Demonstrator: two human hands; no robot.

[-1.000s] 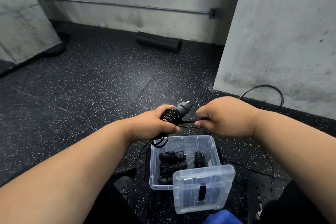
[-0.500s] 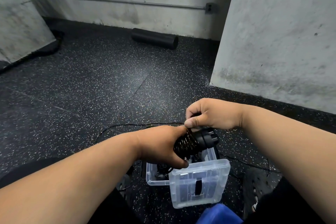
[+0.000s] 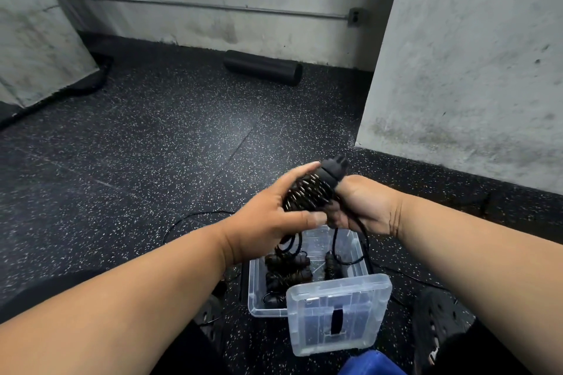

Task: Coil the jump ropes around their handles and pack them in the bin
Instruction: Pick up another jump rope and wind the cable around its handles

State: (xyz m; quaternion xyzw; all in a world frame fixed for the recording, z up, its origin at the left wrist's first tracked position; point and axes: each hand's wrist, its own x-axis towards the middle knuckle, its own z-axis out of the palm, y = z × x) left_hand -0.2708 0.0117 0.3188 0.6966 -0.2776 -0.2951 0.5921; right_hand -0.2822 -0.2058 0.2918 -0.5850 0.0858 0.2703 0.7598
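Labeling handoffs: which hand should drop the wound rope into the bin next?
Probably left. The left hand wraps the coiled jump rope above the bin; the right hand only holds the rope's loose tail.

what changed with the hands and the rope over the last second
The right hand has gone from pinching the rope out to the side, then above the coil, to holding it under and behind the jump rope handles. The left hand still grips the handles, now tipped more upright, above the clear bin. The bin, the coiled ropes inside and the leaning lid stayed put.
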